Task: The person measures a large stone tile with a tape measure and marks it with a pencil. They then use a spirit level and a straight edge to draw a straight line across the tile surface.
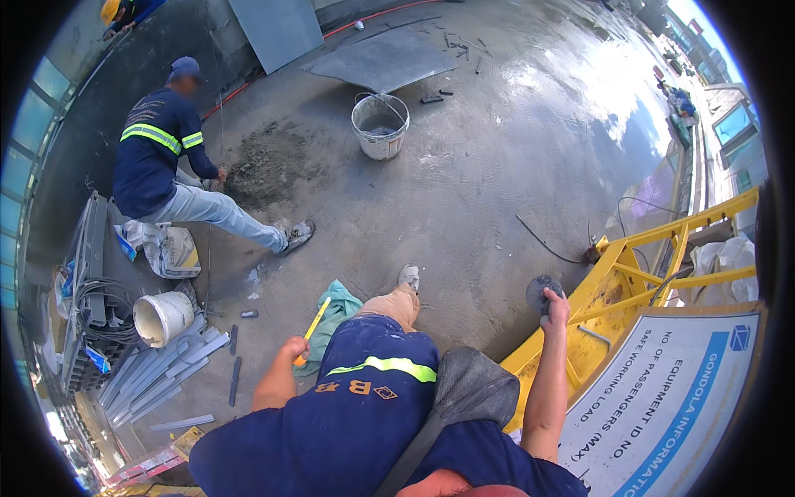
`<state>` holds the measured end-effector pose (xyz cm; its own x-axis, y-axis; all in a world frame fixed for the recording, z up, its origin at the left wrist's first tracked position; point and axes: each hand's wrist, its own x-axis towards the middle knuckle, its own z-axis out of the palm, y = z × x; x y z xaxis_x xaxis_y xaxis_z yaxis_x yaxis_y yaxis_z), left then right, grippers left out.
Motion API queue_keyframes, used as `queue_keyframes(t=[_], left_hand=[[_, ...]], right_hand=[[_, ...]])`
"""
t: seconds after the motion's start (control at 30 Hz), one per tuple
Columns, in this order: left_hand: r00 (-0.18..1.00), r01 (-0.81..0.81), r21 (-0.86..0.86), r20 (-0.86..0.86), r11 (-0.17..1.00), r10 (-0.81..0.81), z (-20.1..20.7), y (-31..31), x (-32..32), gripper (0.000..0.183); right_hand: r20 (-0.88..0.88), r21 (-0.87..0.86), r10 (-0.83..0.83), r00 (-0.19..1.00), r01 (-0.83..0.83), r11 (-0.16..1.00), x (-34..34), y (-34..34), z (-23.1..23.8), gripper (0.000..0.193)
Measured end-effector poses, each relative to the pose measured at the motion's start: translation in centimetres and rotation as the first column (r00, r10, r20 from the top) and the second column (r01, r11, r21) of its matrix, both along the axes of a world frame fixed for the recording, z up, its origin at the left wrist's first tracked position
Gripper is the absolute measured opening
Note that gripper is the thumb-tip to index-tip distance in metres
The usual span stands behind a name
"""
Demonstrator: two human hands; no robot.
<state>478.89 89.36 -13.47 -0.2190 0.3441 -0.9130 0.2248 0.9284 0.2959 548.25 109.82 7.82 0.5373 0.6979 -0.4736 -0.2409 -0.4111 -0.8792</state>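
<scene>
My left hand (291, 349) is closed at the lower end of a narrow yellow strip (317, 316), which looks like a tape measure's blade. A bit of orange shows by the fingers. The strip slants up in front of a green cloth (335, 305) beside my leg. On the right, my arm reaches out over a yellow metal frame (600, 294). My right hand (556, 313) grips a dark grey, rounded, flat thing (540, 291) whose kind I cannot make out. Both hands are well apart.
A co-worker (157, 157) bends over a sand-like heap (273, 166). A white bucket (381, 128) stands ahead by a grey sheet (383, 58). Another bucket (163, 319), metal strips (161, 373) and coiled cable (103, 311) lie left. A signboard (662, 398) is at right.
</scene>
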Motion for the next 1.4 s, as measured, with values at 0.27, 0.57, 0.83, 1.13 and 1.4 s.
queue_keyframes(t=[0.27, 0.57, 0.83, 1.13, 1.4], left_hand=[[0.933, 0.359, 0.284, -0.122, 0.889, -0.338, 8.0, 32.4, 10.1, 0.023], [0.830, 0.552, 0.295, -0.286, 0.780, -0.479, 8.6, 52.3, 17.7, 0.025], [0.915, 0.376, 0.079, -0.187, 0.923, -0.357, 5.6, 52.1, 23.1, 0.031], [0.987, 0.078, 0.011, -0.145, 0.997, -0.076, 5.4, 55.5, 27.2, 0.028], [0.988, -0.027, 0.078, -0.149, 0.997, 0.039, 4.8, 67.0, 22.1, 0.024]], right_hand=[[0.382, -0.694, 0.497, 0.780, -0.114, 0.711, 4.0, -3.1, -8.9, 0.029], [0.311, -0.781, 0.654, 0.689, -0.206, 0.589, 15.2, 14.9, -14.8, 0.030], [0.475, -0.544, 0.607, 0.637, -0.330, 0.772, 23.8, 48.3, -8.1, 0.028], [0.484, -0.461, 0.674, 0.559, -0.491, 0.739, 20.9, 73.4, -6.5, 0.031], [0.424, -0.663, 0.874, 0.237, -0.577, 0.477, 12.9, 82.0, -6.6, 0.037]])
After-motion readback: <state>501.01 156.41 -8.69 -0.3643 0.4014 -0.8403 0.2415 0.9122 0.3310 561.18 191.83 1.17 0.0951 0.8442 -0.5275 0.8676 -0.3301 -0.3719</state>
